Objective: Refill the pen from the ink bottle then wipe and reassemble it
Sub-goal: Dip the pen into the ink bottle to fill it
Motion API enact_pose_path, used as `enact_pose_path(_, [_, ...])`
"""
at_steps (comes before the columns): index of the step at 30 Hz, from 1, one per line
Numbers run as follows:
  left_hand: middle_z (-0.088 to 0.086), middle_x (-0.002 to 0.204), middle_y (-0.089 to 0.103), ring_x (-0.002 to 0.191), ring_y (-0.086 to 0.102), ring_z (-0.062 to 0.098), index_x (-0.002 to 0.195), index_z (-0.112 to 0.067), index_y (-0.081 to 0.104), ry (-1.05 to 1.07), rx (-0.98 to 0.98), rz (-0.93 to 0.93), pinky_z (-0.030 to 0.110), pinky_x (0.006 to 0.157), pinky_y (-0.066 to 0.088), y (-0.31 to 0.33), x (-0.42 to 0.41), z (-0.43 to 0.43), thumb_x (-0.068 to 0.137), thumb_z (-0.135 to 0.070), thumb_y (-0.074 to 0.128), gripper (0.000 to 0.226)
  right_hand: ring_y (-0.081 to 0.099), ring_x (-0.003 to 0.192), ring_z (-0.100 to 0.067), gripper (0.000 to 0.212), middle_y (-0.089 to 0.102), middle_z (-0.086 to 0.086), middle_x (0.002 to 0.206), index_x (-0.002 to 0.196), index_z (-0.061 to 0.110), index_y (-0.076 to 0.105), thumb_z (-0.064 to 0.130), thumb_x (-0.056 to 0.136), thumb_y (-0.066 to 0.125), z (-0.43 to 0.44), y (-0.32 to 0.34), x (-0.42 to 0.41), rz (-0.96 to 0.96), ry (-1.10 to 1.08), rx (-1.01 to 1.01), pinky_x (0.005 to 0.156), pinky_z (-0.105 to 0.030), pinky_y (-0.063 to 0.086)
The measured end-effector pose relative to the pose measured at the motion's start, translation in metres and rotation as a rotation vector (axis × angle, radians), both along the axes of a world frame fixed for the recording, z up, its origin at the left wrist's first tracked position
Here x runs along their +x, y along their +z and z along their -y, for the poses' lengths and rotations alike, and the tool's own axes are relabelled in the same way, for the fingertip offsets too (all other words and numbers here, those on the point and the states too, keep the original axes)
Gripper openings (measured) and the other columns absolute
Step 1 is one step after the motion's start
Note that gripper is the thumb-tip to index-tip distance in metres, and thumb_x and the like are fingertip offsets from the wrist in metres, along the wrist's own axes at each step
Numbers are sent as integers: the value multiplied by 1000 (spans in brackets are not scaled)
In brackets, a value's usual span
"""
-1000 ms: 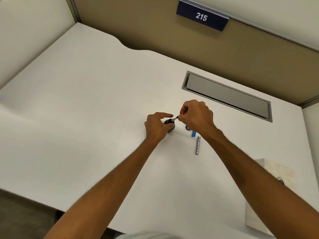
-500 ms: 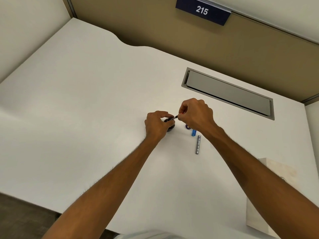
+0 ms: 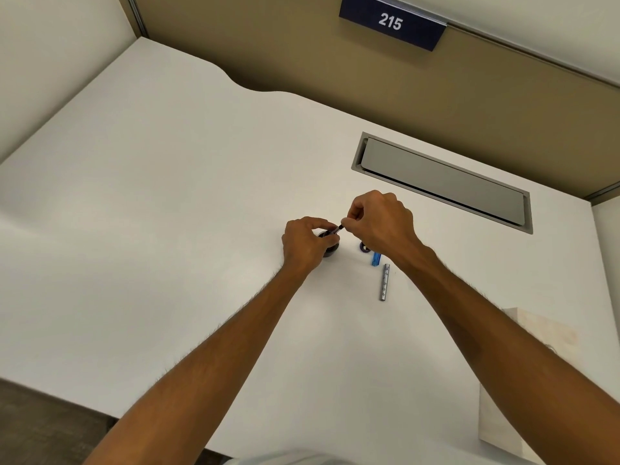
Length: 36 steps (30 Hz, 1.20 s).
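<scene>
Right hand point(image 3: 382, 223): I see it clenched in a pinch; thumb and forefinger grip the upper end of a thin dark pen part point(image 3: 337, 230), which slants down and left toward the bottle.
Left hand point(image 3: 307, 245): curled around the ink bottle point(image 3: 330, 251), fingers closed on its sides; it holds the bottle down on the desk; its forefinger arches over the bottle's top.
Pen part: its lower end sits at the bottle's mouth, between the two hands; I cannot tell whether the tip is in the ink, as fingers hide it.
Ink bottle: small, dark and round; it stands upright on the desk near the middle of the view; mostly covered by the left hand.
Cap point(image 3: 365, 247): a small dark purple round piece lying on the desk just right of the bottle, partly under the right wrist; I take it for the bottle's lid.
Blue piece point(image 3: 376, 259): short and bright blue; lies on the desk just beside the cap, on the near side; its far end is hidden by the right wrist.
Barrel point(image 3: 384, 282): a silver metal tube lying flat, pointing toward me; just beyond the blue piece, apart from both hands.
Desk point(image 3: 167, 213): white and broad, with a wavy far edge.
Hatch point(image 3: 443, 181): a grey cable flap set in the desk, beyond the right hand.
Box point(image 3: 523, 380): pale, at the near right edge, partly behind my right forearm.
Sign point(image 3: 391, 21): dark blue, reads 215, on the tan partition at the back.
</scene>
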<state>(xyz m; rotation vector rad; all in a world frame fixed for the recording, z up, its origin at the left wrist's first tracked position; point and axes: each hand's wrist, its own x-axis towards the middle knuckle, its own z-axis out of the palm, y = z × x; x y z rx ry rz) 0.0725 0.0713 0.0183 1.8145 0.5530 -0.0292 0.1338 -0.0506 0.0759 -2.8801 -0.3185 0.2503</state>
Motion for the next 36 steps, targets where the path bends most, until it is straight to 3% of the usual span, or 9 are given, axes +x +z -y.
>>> enact_pose_path(14, [3, 105, 77, 101, 69, 17, 96, -10, 81, 25, -32, -10, 37, 97, 52, 0, 0, -1, 74, -15, 84, 22, 61, 68, -18, 8, 67, 1, 72, 83, 18, 73, 25, 86, 71, 3, 4, -1, 5, 75, 6, 61, -28, 43])
enact_pose_path(19, [1, 102, 78, 98, 70, 16, 93, -11, 81, 40, -44, -19, 36, 95, 53, 1, 0, 1, 73, -16, 84, 21, 61, 67, -22, 18, 69, -5, 72, 83, 12, 73, 28, 89, 67, 5, 1, -2, 24, 97, 28, 67, -34, 55])
enact_pose_path(29, [4, 100, 78, 98, 69, 20, 95, -10, 81, 17, -19, -40, 36, 93, 53, 5, 0, 0, 76, -18, 83, 21, 60, 61, -23, 37, 64, -5, 64, 76, 9, 68, 40, 93, 58, 8, -2, -1, 17, 104, 41, 61, -34, 51])
enact_pose_path(32, [5, 101, 78, 98, 69, 20, 96, -10, 81, 9, -2, -47, 37, 94, 53, 6, 0, 1, 77, -19, 82, 21, 61, 71, -18, 27, 66, 2, 75, 89, 16, 68, 42, 89, 64, 11, 0, -3, 1, 125, 58, 65, -31, 49])
enact_pose_path(36, [6, 101, 78, 97, 69, 21, 97, -10, 81, 15, 8, -64, 39, 94, 53, 7, 1, 1, 77, -19, 82, 21, 60, 76, -15, 14, 73, 0, 88, 98, 17, 71, 27, 89, 68, 14, 1, -6, 60, 173, 84, 67, -26, 42])
